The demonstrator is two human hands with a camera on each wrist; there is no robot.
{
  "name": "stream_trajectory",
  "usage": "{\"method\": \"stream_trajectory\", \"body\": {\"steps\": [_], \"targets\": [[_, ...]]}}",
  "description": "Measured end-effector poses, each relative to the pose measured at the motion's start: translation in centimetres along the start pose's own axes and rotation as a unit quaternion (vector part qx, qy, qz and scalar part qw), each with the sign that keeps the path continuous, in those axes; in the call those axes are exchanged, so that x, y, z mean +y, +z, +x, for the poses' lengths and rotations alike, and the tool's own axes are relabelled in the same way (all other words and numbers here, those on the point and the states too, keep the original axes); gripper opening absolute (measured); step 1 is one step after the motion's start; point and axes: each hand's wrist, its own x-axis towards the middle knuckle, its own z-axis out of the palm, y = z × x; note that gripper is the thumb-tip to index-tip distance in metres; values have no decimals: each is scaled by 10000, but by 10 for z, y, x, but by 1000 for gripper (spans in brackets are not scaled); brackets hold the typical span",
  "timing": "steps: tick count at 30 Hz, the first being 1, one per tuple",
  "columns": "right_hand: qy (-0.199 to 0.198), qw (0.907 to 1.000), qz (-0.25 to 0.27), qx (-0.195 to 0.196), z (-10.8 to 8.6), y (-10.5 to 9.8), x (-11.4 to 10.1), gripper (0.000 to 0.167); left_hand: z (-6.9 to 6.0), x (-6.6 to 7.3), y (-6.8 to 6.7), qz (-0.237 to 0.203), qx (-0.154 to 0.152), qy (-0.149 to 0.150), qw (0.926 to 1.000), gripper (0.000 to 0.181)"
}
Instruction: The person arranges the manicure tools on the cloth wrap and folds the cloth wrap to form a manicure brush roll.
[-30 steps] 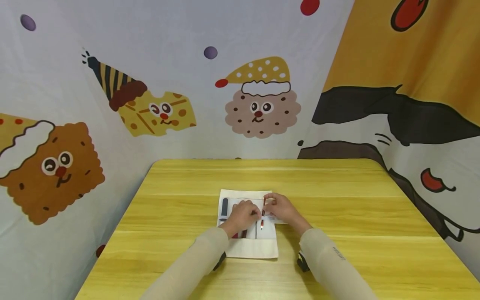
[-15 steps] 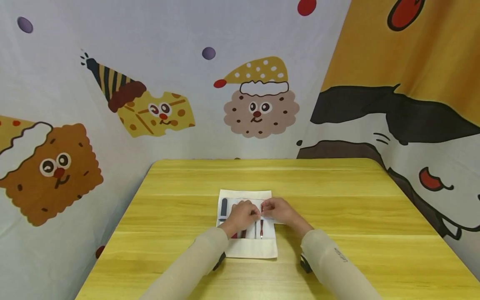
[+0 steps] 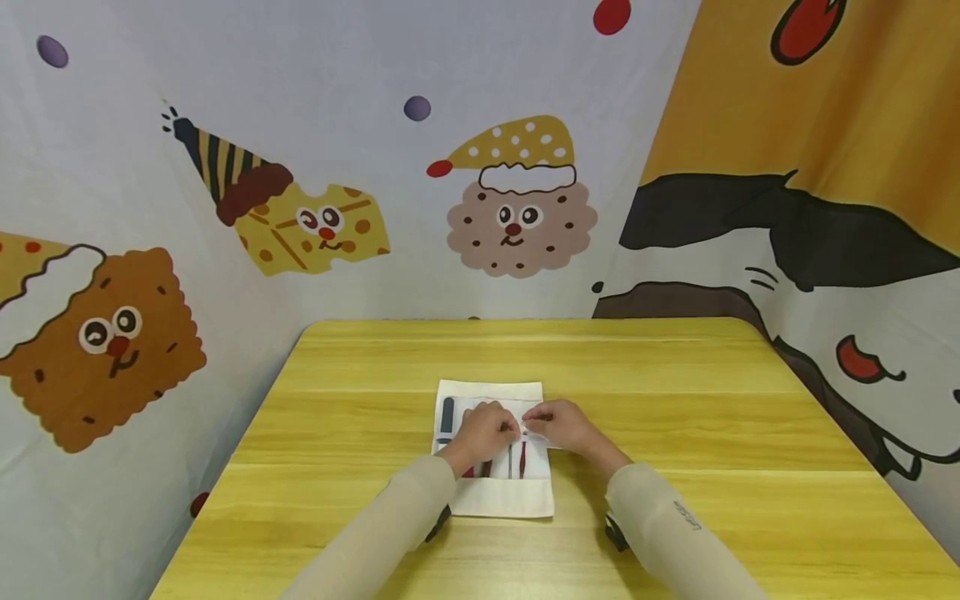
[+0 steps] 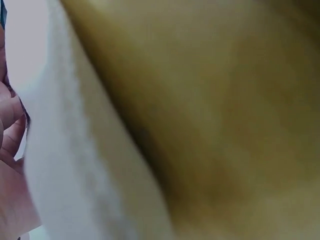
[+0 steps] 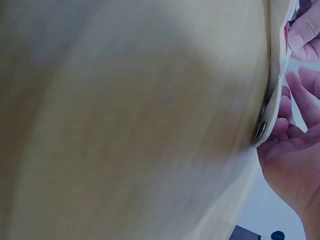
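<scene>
A cream fabric tool pouch [image 3: 502, 498] lies open on the table. My left hand [image 3: 483, 431] rests over its middle, with thumb and finger pinching at a pale elastic strap [image 3: 534, 436]. A slim dark red tool [image 3: 522, 462] stands lengthwise under that strap, its lower end near the bottom pocket; its upper end is hidden by the hands. Beside it is a thin metal tool [image 3: 511, 461]. My right hand [image 3: 561, 423] is at the pouch's right edge, fingertips apart, just above the strap. In the right wrist view, its lower fingers touch the pouch flap [image 5: 272, 110].
A dark grey flat tool [image 3: 447, 414] sits at the pouch's left side. Other reddish handles [image 3: 487, 468] show below my left hand. The wooden table [image 3: 675, 400] reaches back to a printed cloth [image 3: 420, 242].
The slim dark red tool has slid down under the strap towards the bottom pocket. My right hand has moved down with it and its fingertips have parted. My left hand has barely moved.
</scene>
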Motion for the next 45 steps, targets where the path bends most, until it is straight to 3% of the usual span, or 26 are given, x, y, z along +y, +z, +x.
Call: {"method": "stream_trajectory", "body": {"steps": [5, 9, 13, 18, 22, 25, 29, 36, 45], "targets": [[194, 9992, 18, 360, -3, -9, 4, 17, 1, -5, -9, -465, 150, 7, 9988, 5], [206, 9991, -46, 366, -13, -22, 7, 20, 2, -12, -23, -942, 154, -166, 9953, 9], [207, 9991, -239, 278, -24, -32, 11, 26, 4, -26, -40, -1241, 307, -300, 9913, 16], [484, 9976, -351, 342, -37, -38, 12, 35, 9, -51, -60, -1387, 589, -546, 9871, 26], [810, 9951, -210, 520, -48, -36, 10, 40, 16, -69, -65, -1606, 664, -908, 9806, 35], [1133, 9916, 173, 596, -53, -33, 7, 42, 20, -76, -65, -1749, 605, -1094, 9766, 40], [1343, 9865, 665, 657, -53, -29, 3, 44, 24, -84, -61, -1716, 439, -1175, 9771, 43], [1660, 9748, 1197, 887, -27, -29, 5, 42, 15, -95, -60, -1553, 536, -1130, 9799, 41], [1839, 9676, 1105, 1331, 29, -30, 9, 39, -22, -100, -67, -1455, 674, -1283, 9787, 31]]}}
